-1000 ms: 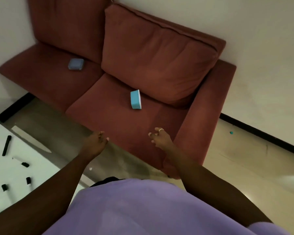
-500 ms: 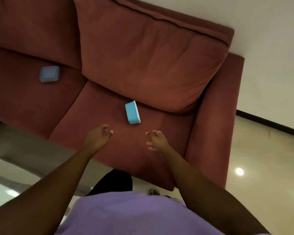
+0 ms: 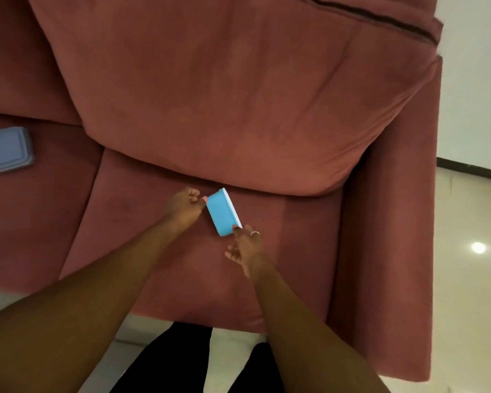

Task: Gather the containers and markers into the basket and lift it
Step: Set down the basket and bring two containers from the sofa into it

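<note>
A turquoise container (image 3: 221, 213) with a white lid lies on its side on the right seat cushion (image 3: 292, 259) of a red sofa, just below the back cushion. My left hand (image 3: 183, 204) touches its upper left end with thumb and curled fingers. My right hand (image 3: 245, 246), palm turned up with fingers spread, touches its lower right corner with one fingertip. The container still rests on the seat. A second, grey-blue lidded container (image 3: 7, 149) lies flat on the left seat cushion at the frame's left edge. No basket or markers are in view.
The big back cushion (image 3: 224, 95) overhangs the seat right behind the turquoise container. The sofa's armrest (image 3: 386, 251) rises to the right. Glossy pale floor (image 3: 471, 279) lies beyond it. My dark-trousered legs stand at the sofa's front edge.
I have stepped up to the sofa and leaned in. Both hands went forward from the seat's front edge to the turquoise container and now touch its two ends. The table with markers left the view.
</note>
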